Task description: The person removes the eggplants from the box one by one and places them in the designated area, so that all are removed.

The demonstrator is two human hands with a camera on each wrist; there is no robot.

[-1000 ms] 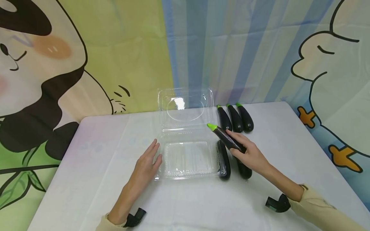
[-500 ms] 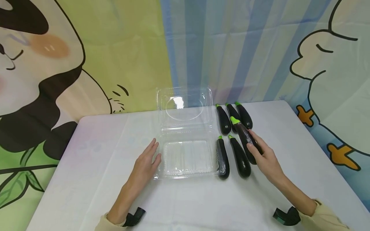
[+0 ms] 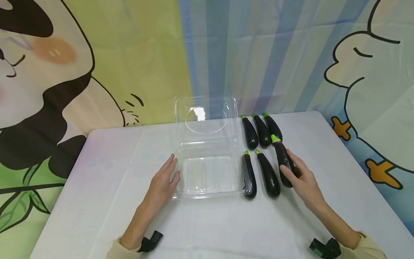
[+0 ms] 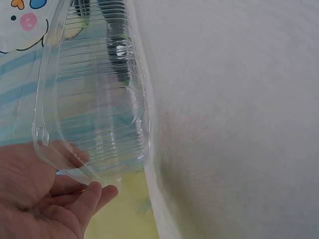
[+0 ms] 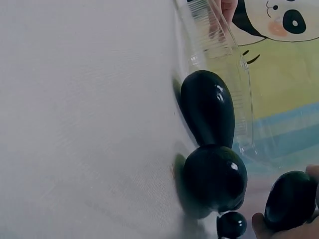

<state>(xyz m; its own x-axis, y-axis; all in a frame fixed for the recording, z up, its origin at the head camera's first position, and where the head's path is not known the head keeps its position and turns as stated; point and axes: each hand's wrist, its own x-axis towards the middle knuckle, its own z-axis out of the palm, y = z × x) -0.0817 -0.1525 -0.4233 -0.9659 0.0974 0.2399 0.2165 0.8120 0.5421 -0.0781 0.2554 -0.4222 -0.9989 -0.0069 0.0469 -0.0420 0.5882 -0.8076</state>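
Note:
My right hand (image 3: 302, 181) grips a dark eggplant (image 3: 283, 162) with a bright green stem end, fingers and thumb on either side of its body. In the right wrist view the held eggplant (image 5: 291, 199) shows at the lower right. To its left in the head view lie two eggplants, one (image 3: 269, 176) in the middle and another (image 3: 249, 176) against the container's right side. My left hand (image 3: 162, 183) rests at the left side of a clear plastic clamshell container (image 3: 210, 196), fingers extended along its rim. The container's lid (image 3: 207, 120) stands raised at the back.
Behind the front row lie three more eggplants (image 3: 262, 131), side by side near the table's back edge. A white cloth covers the table (image 3: 207, 230). A cartoon-printed curtain (image 3: 155, 64) hangs behind it.
My right hand has carried the eggplant from near the container's right edge rightward, past the front two eggplants, and turned it more lengthwise. The left hand stays at the container.

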